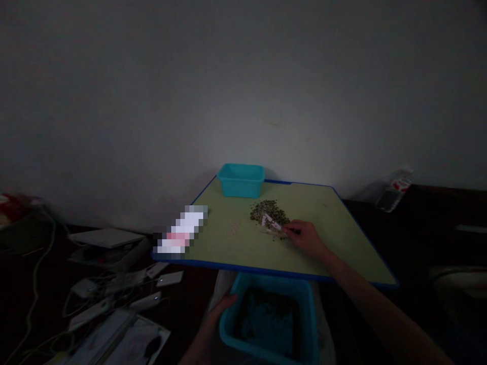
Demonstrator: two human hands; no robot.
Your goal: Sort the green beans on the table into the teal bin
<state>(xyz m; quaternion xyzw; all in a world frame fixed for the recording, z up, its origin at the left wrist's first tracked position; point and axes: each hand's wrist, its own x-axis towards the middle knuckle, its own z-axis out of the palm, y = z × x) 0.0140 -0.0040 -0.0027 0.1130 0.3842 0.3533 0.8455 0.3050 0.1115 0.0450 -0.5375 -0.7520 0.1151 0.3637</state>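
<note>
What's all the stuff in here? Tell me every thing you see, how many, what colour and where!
Wall: 1, grey, behind everything
Table: 1, yellow-green with blue edges, middle
Upper tub: 1, turquoise, table's far left
Lower tub: 1, turquoise, below table's near edge
Heap of small bits: 1, dark brownish, mid-table
White strip: 1, white, on the heap
Pale bits: several, pale, left of heap
Blurred patch: 1, white and pink, table's near left
Bottle: 1, clear with red, far right
White blocks with cords: several, white, lower left
Dim things: some, both sides, too dark to name
Left hand: 1, bare, lower tub's left rim
Right hand: 1, bare, heap's right edge
</note>
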